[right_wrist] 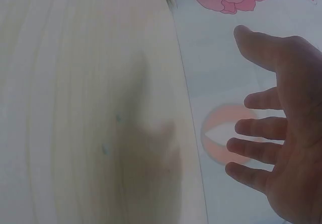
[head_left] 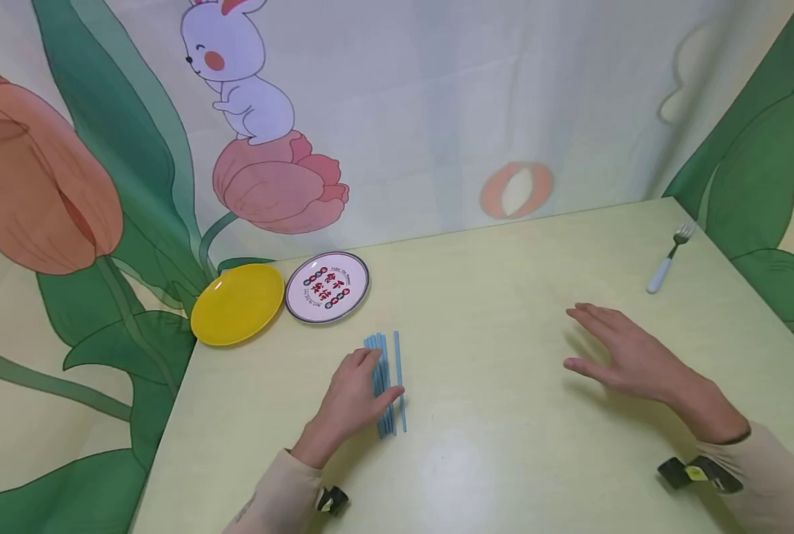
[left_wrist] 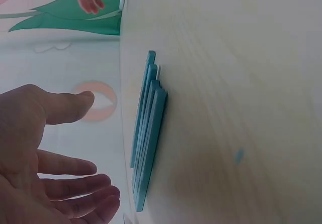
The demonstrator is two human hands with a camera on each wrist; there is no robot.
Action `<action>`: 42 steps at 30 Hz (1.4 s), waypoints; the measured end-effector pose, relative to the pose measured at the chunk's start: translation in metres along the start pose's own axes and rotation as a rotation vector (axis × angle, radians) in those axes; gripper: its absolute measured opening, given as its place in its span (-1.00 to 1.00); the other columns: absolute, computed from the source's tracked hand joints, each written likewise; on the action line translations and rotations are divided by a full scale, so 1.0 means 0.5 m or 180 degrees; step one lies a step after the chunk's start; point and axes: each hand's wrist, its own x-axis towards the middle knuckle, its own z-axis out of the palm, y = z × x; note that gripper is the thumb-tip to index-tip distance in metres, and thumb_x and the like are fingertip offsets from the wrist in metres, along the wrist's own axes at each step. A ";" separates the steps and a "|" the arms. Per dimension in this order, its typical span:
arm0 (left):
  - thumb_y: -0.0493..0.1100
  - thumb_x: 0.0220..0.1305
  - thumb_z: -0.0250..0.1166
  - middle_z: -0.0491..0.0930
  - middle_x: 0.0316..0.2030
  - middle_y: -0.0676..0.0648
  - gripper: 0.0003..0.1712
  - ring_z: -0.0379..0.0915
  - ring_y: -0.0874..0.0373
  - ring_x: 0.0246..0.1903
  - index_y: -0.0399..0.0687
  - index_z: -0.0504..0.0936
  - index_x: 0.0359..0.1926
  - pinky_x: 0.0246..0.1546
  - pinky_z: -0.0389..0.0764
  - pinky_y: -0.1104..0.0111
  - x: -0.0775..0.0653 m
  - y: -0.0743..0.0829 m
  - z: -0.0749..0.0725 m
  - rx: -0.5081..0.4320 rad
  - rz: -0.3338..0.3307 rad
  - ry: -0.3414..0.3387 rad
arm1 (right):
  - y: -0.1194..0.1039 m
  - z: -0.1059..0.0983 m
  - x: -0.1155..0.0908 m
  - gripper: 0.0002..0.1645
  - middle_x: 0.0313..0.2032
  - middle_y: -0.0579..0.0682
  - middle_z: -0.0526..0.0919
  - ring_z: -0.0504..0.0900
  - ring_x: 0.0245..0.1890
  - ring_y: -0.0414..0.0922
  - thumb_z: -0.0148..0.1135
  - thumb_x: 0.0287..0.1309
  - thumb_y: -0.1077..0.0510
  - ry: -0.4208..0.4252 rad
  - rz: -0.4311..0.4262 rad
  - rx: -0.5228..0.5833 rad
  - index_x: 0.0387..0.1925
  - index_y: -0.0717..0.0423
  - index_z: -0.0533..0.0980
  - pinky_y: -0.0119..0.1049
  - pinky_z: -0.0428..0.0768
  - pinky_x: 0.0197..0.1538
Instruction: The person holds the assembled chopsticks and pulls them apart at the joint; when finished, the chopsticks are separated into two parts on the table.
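Several light blue chopsticks lie side by side on the table, and one single chopstick sits slightly apart to their right. Over the bundle hovers my left hand, thumb spread from the fingers. In the left wrist view a gap separates that hand from the chopsticks, so nothing is held. On the right side my right hand hangs above the bare tabletop, its shadow beneath it. The right wrist view has this hand with fingers extended and an unoccupied palm.
A yellow plate and a white plate with red print stand near the back left edge of the pale table. A fork with a light handle lies at the back right. Printed curtain hangs behind.
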 end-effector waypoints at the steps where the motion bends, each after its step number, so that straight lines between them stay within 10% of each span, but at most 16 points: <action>1: 0.16 0.13 0.40 0.46 0.19 -0.25 -0.16 0.38 -0.13 0.19 -0.30 0.43 0.27 0.21 0.43 0.08 0.002 0.002 0.001 -0.0029 -0.0035 -0.0020 | 0.000 0.000 0.001 -0.05 0.32 0.28 0.34 0.30 0.29 0.27 0.36 0.06 -0.24 -0.0017 0.0019 0.0035 0.35 0.18 0.30 0.26 0.32 0.19; 22: 0.11 0.14 0.41 0.56 -0.04 -0.20 -0.32 0.50 0.01 -0.12 -0.29 0.55 0.12 -0.04 0.58 0.17 0.019 0.017 0.027 -0.0226 -0.0237 -0.0243 | 0.001 0.016 0.018 -0.15 0.22 0.23 0.49 0.42 0.21 0.21 0.35 0.10 -0.20 -0.0214 0.0150 0.0466 0.26 0.26 0.39 0.19 0.38 0.18; 31: 0.06 0.11 0.44 0.43 -0.54 0.03 -0.58 0.32 0.17 -0.53 -0.20 0.60 -0.24 -0.54 0.36 0.41 0.024 0.020 0.037 -0.0381 -0.0305 -0.0293 | 0.001 0.022 0.025 -0.24 0.08 0.14 0.61 0.59 0.03 0.05 0.36 0.12 -0.14 -0.0208 -0.0004 0.0434 0.21 0.26 0.44 0.07 0.52 0.06; 42: 0.04 0.11 0.44 0.46 -0.60 0.02 -0.64 0.35 0.19 -0.60 -0.16 0.57 -0.42 -0.60 0.37 0.42 0.029 0.021 0.038 -0.0427 -0.0372 -0.0326 | -0.003 0.022 0.035 -0.25 0.05 0.14 0.62 0.60 0.00 0.04 0.35 0.13 -0.17 -0.0300 0.0001 0.0365 0.19 0.25 0.46 0.06 0.54 0.04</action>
